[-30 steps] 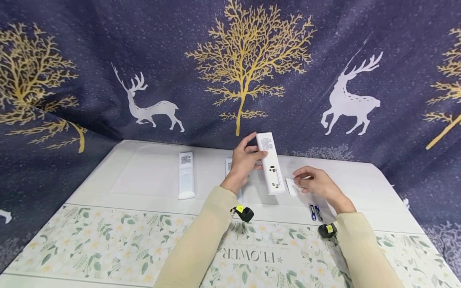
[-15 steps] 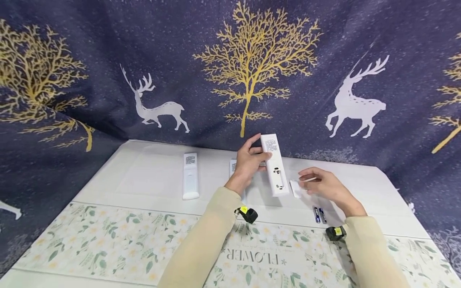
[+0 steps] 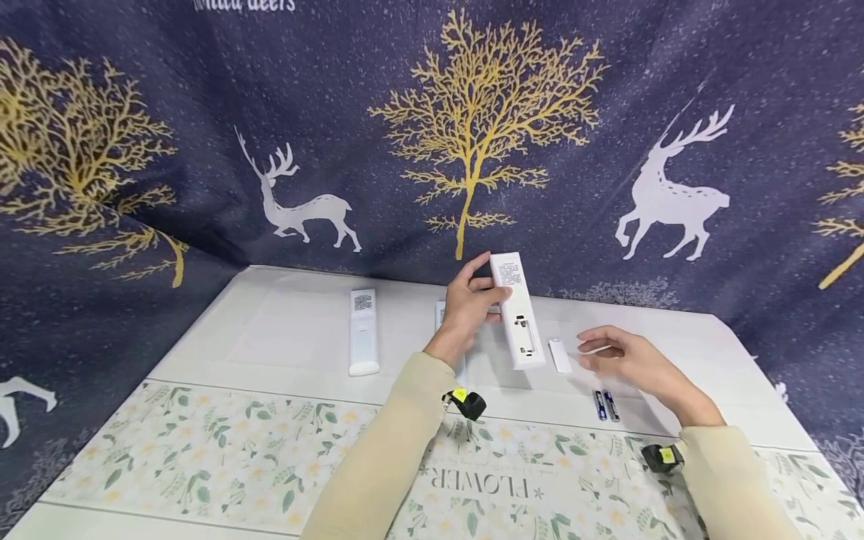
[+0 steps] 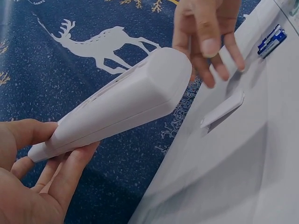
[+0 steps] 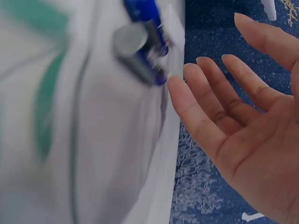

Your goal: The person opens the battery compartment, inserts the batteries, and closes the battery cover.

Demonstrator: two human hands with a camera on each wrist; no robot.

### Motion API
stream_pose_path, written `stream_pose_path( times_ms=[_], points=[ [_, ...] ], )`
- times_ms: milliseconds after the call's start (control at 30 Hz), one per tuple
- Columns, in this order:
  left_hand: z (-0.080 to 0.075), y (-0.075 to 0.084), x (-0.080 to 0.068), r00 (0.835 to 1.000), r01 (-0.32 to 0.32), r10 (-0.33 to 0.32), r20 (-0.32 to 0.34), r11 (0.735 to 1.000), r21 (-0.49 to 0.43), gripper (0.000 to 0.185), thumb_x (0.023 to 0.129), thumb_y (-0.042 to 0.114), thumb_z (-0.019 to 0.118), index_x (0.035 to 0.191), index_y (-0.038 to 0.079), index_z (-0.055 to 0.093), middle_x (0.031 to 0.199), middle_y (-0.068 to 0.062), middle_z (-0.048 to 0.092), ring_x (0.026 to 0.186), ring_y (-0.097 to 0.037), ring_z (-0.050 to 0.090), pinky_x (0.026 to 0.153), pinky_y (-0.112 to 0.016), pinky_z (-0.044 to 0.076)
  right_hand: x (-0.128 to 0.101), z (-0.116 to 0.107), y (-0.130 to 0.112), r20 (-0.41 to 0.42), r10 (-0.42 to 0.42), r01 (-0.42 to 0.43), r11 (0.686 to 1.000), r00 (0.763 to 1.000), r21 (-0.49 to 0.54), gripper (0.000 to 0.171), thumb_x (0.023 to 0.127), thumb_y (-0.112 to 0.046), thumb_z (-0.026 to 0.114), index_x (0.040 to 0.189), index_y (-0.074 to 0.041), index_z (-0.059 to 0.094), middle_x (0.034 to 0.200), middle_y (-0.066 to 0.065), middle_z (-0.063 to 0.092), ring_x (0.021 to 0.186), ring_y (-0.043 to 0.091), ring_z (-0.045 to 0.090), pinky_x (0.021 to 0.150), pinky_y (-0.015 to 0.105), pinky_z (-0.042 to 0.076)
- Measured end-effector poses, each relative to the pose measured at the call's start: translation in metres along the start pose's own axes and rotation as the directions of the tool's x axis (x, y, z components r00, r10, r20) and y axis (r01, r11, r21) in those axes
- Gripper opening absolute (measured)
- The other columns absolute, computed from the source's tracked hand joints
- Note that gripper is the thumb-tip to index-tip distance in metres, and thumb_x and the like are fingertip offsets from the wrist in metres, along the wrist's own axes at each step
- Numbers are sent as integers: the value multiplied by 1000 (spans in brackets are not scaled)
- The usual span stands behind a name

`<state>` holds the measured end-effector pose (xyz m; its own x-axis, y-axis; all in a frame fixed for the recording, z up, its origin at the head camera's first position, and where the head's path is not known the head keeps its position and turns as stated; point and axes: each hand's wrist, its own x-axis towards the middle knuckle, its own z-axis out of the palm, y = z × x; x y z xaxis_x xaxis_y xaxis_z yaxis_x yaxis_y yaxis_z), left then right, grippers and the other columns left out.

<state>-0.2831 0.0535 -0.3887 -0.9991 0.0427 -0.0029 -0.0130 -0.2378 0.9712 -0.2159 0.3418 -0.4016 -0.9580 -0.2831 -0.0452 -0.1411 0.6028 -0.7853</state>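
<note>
My left hand [image 3: 470, 306] grips a white remote control [image 3: 518, 300] near its upper end, back side facing me. Its battery compartment [image 3: 524, 335] is uncovered, with metal contacts showing inside. In the left wrist view the thumb and fingers pinch the narrow end of the remote [image 4: 112, 105]. The white battery cover [image 3: 559, 355] lies on the table just right of the remote. Beyond it, my right hand [image 3: 631, 362] hovers with relaxed fingers and holds nothing. Two blue batteries [image 3: 606, 406] lie side by side below that hand; in the right wrist view the batteries [image 5: 142, 42] are blurred.
A second white remote [image 3: 364, 334] lies face down at the left. Another remote [image 3: 462, 370] is partly hidden under my left arm. A floral mat [image 3: 223, 457] covers the front of the table, and a dark blue cloth [image 3: 378, 75] hangs behind.
My right hand has drawn back to the right, away from the battery cover, which stays on the table. The left hand keeps holding the remote. The head view has shifted slightly.
</note>
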Motion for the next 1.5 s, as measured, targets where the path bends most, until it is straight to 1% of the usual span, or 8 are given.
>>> stream_pose_path(
  times_ms=[200,467,600,733,867,1133,1333,1500],
  points=[
    [-1,-1,1,1000,2,-2,-13,1000,1,75,90,-4,81,153,30,58,108,-6,72,85,-24,75,67,-38,66,-11,-5,9,29,-12,14,999,1000,-49,50,100,-21,77,141,2,61,126,17,71,110,28,68,85,29,60],
    [-1,-3,0,1000,3,-3,-15,1000,-14,76,90,-5,80,154,30,57,108,-7,72,84,-23,75,67,-38,67,-22,-8,21,99,-2,12,995,995,-103,43,99,-18,78,134,3,66,119,10,72,101,17,66,83,26,57],
    [-1,-3,0,1000,0,0,-20,1000,-14,76,91,-5,80,154,30,57,108,-7,73,83,-22,74,67,-38,67,-23,-13,24,161,6,8,996,987,-91,38,96,-17,80,127,1,69,113,8,71,96,16,65,80,27,56],
    [-2,-2,1,1000,-2,2,-20,1000,-3,76,91,-4,80,154,31,57,109,-7,72,83,-22,73,67,-38,67,-23,-15,25,222,0,19,996,975,-87,40,93,-17,84,125,1,69,111,7,69,93,16,63,79,28,56],
    [-1,-1,1,1000,-3,3,-16,1000,5,76,91,-4,80,154,31,57,109,-7,72,84,-23,74,68,-38,67,-24,-15,23,256,11,16,995,967,-102,41,89,-16,88,122,2,69,110,8,66,90,17,60,78,28,55],
    [-1,-2,2,1000,4,-4,-11,1000,-4,76,91,-4,81,154,32,57,110,-6,72,86,-24,75,69,-38,67,-23,-13,22,280,18,9,995,960,-95,39,87,-11,89,116,4,68,106,8,62,86,19,56,74,28,54],
    [-3,-3,3,1000,6,-6,-9,1000,-8,76,91,-4,80,154,31,57,110,-7,73,85,-24,74,68,-39,67,-22,-9,23,271,-1,22,997,963,-75,36,86,-12,89,110,0,65,98,8,60,82,17,53,71,27,52],
    [-2,-3,3,1000,4,-4,-6,1000,-4,75,91,-4,80,154,30,57,109,-7,73,84,-24,74,68,-38,67,-22,-6,23,242,-27,41,998,970,-53,34,88,-12,88,107,-1,62,96,8,62,81,18,58,71,27,53]
  ],
)
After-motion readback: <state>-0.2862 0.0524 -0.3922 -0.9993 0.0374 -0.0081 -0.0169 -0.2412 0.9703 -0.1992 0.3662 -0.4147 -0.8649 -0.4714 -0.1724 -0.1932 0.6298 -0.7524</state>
